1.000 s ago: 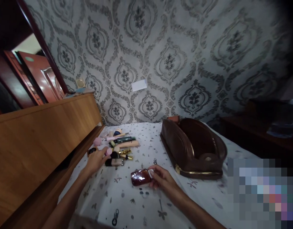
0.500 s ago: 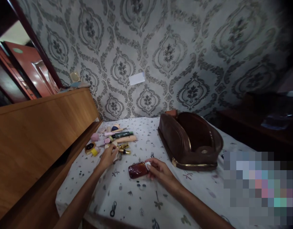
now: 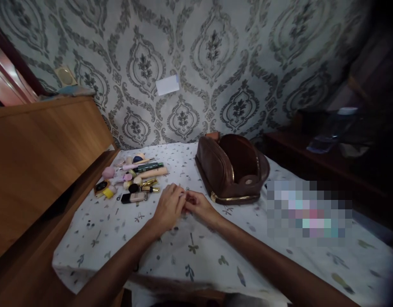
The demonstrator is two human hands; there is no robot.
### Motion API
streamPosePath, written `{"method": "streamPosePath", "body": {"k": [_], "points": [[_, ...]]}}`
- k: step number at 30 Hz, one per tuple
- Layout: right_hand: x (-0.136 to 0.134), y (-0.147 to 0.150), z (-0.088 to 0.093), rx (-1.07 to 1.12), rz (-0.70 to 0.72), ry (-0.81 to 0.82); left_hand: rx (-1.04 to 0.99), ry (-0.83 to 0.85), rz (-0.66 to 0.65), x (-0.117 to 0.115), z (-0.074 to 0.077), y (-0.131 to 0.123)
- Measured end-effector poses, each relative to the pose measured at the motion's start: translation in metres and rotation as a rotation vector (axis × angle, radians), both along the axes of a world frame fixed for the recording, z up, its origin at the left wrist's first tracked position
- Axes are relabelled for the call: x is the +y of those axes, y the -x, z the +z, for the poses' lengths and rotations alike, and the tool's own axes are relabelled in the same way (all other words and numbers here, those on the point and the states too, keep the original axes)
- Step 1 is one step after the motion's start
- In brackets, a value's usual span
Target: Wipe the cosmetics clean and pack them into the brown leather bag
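Brown bag (image 3: 213, 175) gaping open, two hands meeting near it.
From the head camera, I see the left hand (image 3: 168, 207) and the right hand (image 3: 201, 208) together at the fingers over the printed cloth (image 3: 113, 230), fingers bent; the space between them is hidden, so I cannot tell whether either one grasps anything. The bag sits on the cloth beyond the right hand, zip undone. Left of the left hand I make out a black-capped beige bottle (image 3: 138, 197) lying flat, gold tubes (image 3: 151, 189) just behind it and a dark green tube (image 3: 150, 166) farther back.
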State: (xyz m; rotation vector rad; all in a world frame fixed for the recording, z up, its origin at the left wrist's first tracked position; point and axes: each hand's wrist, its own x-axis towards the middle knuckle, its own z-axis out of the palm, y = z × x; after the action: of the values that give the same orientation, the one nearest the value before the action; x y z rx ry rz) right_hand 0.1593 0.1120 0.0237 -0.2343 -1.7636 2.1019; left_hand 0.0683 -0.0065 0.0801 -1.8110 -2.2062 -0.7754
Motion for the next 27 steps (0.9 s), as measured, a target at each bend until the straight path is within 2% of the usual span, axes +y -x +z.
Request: {"method": "streamPosePath", "body": {"k": [3, 7, 12, 19, 23, 27], "points": [[-0.001, -0.001, -0.008, 0.008, -0.019, 0.029, 0.121, 0.079, 0.033, 0.004, -0.014, -0.009], [-0.001, -0.005, -0.01, -0.011, 0.015, 0.06, 0.144, 0.119, 0.064, -0.004, -0.021, -0.001], [-0.001, -0.007, -0.003, -0.047, 0.023, 0.068, 0.137, 0.124, 0.136, -0.023, -0.025, 0.02], [0.0, -0.006, -0.004, -0.048, 0.018, 0.084, 0.117, 0.129, 0.215, -0.058, -0.042, 0.042], [0.001, -0.008, -0.001, -0.046, 0.029, 0.084, 0.081, 0.17, 0.16, -0.079, -0.048, 0.042], [0.002, -0.01, 0.001, -0.055, 0.006, 0.073, -0.068, 0.213, 0.069, -0.098, -0.042, 0.043]]}}
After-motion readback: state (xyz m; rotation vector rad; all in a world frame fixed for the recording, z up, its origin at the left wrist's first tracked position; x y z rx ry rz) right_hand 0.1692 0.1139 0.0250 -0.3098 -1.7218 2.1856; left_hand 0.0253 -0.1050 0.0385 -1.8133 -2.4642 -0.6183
